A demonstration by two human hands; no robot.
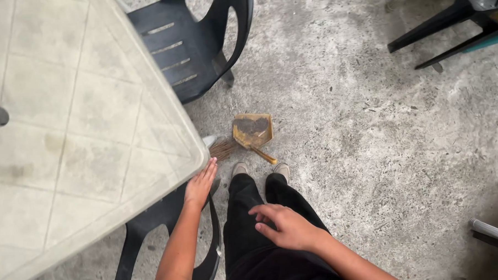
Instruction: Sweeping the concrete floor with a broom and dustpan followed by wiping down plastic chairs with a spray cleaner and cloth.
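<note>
Yellow dustpan (252,131) lies full by the shoes. Left hand (200,184) flat on table (66,108) edge, right hand (285,226) released, empty. Risk: a foot nudge tips the dirt out.

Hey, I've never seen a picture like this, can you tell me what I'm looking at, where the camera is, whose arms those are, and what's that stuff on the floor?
There is no machine here. The one picture comes from a camera worn on a person's head, looking straight down, so the two bare arms and the legs in black trousers are that person's own.

The left hand rests open at the corner of a pale plastic table. The right hand hangs open above the right thigh. Neither hand holds anything.

On the concrete floor, just ahead of the shoes, lies a yellow dustpan with dirt in it. The bristles of a broom stick out from under the table edge beside it; whether they touch the pan is hard to tell. Black plastic chairs stand around the table, and more chair legs show at the top right.
</note>
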